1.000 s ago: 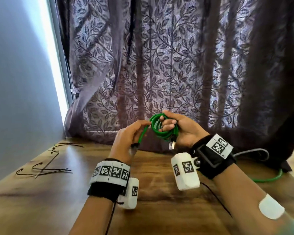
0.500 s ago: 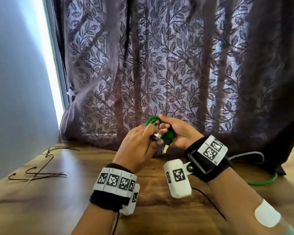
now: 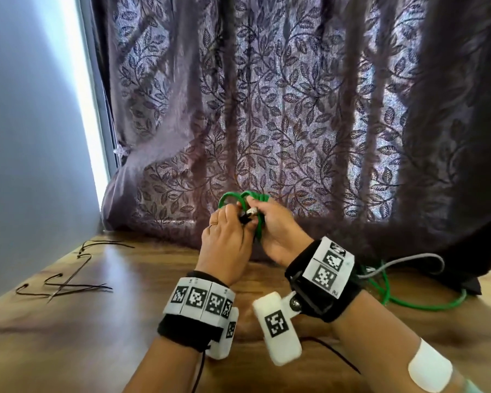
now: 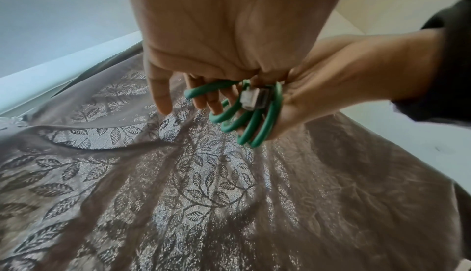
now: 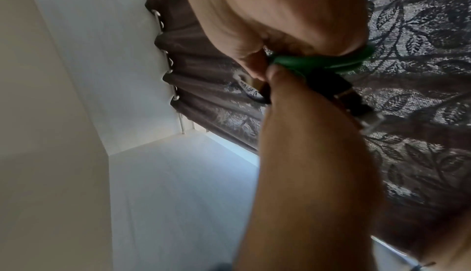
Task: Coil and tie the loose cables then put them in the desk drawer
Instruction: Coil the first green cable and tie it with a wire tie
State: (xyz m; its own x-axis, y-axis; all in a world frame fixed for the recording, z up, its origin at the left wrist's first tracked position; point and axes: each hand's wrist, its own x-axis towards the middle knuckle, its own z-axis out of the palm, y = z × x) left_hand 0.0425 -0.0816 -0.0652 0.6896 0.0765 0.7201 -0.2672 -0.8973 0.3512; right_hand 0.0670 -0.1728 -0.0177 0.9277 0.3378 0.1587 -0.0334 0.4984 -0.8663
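A green cable (image 3: 230, 196) wound into a small coil is held up in front of the curtain, above the wooden desk (image 3: 125, 321). My right hand (image 3: 277, 232) grips the coil's strands (image 4: 251, 123) in its curled fingers. My left hand (image 3: 227, 239) is pressed against it and pinches the cable's end by the clear plug (image 4: 248, 99), with the other fingers hanging fairly straight. One loop sticks out to the upper left. In the right wrist view the green strands (image 5: 318, 62) run under my right palm, and a second plug with a black boot (image 5: 356, 112) hangs beside my left hand.
Thin black ties (image 3: 68, 280) lie on the desk at the left by the wall. A loose green cable (image 3: 414, 306) and a grey cable (image 3: 408, 261) lie at the right under the curtain's (image 3: 295, 109) hem. The wall (image 3: 26, 165) closes the left side.
My left hand, which held the cable's end out to the left, has come in against the coil and my right hand. A loop now stands out at the coil's upper left.
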